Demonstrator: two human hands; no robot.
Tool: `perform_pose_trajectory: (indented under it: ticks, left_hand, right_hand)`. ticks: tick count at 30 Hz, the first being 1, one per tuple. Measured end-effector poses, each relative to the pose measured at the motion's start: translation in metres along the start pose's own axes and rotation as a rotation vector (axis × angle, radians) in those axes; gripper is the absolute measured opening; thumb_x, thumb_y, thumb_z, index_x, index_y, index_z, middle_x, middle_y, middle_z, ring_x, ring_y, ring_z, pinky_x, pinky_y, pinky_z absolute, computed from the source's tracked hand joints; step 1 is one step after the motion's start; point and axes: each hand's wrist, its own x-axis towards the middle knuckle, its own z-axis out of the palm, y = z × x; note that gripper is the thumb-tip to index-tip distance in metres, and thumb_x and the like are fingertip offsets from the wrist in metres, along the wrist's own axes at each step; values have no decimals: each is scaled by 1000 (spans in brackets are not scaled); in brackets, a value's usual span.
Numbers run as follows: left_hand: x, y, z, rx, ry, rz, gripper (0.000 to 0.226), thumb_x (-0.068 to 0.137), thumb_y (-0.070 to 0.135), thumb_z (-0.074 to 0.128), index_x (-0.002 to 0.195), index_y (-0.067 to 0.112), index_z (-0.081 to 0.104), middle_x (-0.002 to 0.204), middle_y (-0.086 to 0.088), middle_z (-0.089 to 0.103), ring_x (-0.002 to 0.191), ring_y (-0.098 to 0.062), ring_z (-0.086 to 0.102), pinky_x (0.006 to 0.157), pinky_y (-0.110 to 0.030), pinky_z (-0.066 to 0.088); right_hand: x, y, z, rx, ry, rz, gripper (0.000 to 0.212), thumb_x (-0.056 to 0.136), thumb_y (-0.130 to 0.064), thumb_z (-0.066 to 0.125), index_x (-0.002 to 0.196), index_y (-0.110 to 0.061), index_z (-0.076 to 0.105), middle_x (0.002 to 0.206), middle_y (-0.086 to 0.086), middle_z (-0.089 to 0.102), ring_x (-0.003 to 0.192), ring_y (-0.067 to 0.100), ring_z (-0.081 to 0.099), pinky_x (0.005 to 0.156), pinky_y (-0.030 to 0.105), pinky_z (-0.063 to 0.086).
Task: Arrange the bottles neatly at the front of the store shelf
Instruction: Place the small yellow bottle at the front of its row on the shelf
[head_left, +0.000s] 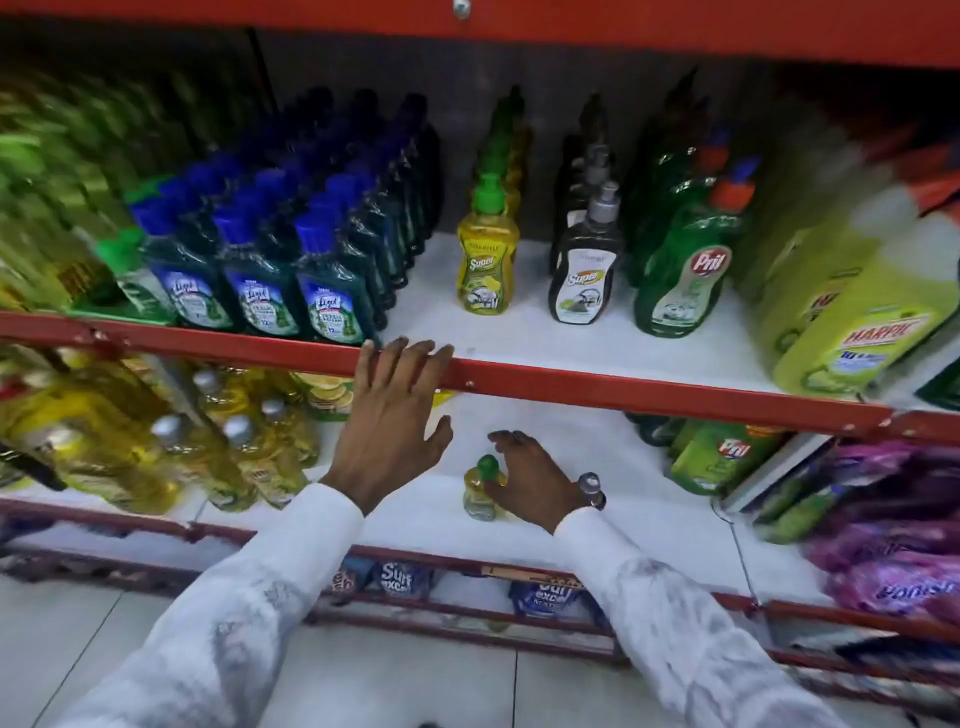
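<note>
Left hand (389, 415) is up on the red shelf edge (571, 382), fingers spread wide and draped over the lip, holding nothing. Down on the lower shelf (415, 499), the right hand (530, 478) is wrapped around a small yellow bottle (480, 491) with a green cap; the bottle stands upright near the front edge, alone in a bare white stretch, thumb and fingers curled round its shoulder. A watch (592, 491) sits on that wrist, white sleeves on both arms.

On the upper shelf, three rows of dark blue-capped bottles (265, 260) run from front to back on the left. To their right there's a gap, then a yellow bottle with a green cap (487, 260), a dark pump bottle (584, 270) just right of it, and a green Pril bottle (685, 275) beside that. Far right, a big yellow-green Harpic jug (857, 312) leans over. On the lower shelf, left, yellow bottles with silver caps (228, 457) crowd together, blurred.
</note>
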Motion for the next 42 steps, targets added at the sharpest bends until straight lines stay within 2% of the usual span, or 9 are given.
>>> perform_pose_trajectory:
  ticks: [3,6,10,18,22,27,33,39,42]
  left_hand:
    - [1,-2,-1,-4,15,14,75,82,39,64,148,19,35,145,-9,49,140,-35,37,120,-61,20]
    - [-1,-4,-1,-7,1,29,77,82,40,64,149,20,33,146,-7,47,141,-34,36,121,-60,19]
    - [-3,-12,-2,-14,12,79,79,82,40,64,151,21,29,147,-6,46,141,-32,36,123,-57,17]
    - [-5,-17,4,-115,73,94,82,77,31,70,150,21,33,147,-2,47,142,-27,35,124,-53,15]
    - [-5,-14,7,-149,93,81,83,72,25,73,147,22,37,145,0,49,141,-26,38,123,-55,19]
    - [-3,-10,8,-167,100,52,85,66,20,74,143,23,39,140,1,51,138,-26,40,123,-56,20]
    - [-2,-5,12,-276,100,-12,97,53,-1,69,142,24,39,141,4,46,142,-22,31,127,-41,-2]
    - [-4,-2,9,-266,92,-23,97,55,-4,69,142,24,36,143,4,43,145,-21,26,126,-41,0]
    - [-3,-1,7,-253,74,-23,95,57,1,71,142,24,36,143,3,43,145,-23,27,127,-45,5]
  right_hand:
    - [11,-6,9,15,-74,72,59,81,-24,70,136,-12,52,129,15,60,122,34,56,103,39,47]
    - [12,-11,9,33,-12,109,36,77,-20,72,113,-13,70,115,11,72,110,31,63,94,31,48]
    - [2,-18,-8,81,46,91,34,66,-22,81,100,-19,76,105,4,76,102,28,65,92,33,53]
    - [-50,-83,-145,313,309,-3,35,57,-21,88,91,-24,78,76,-11,76,59,-6,64,60,9,51]
    - [-56,-115,-217,388,412,-76,39,53,-25,90,90,-21,79,76,-6,79,68,8,74,67,25,61]
    - [-32,-143,-262,339,519,-131,43,53,-33,94,92,-21,80,78,-4,78,76,8,74,69,27,61]
    - [21,-155,-254,243,491,-29,43,58,-32,95,95,-17,77,83,-4,72,73,9,67,62,18,52]
    - [45,-152,-236,202,463,-20,42,57,-30,95,92,-14,77,78,-5,70,81,15,71,81,32,60]
    - [54,-151,-235,207,431,-39,43,59,-30,95,94,-14,76,85,-2,74,83,15,72,78,25,57]
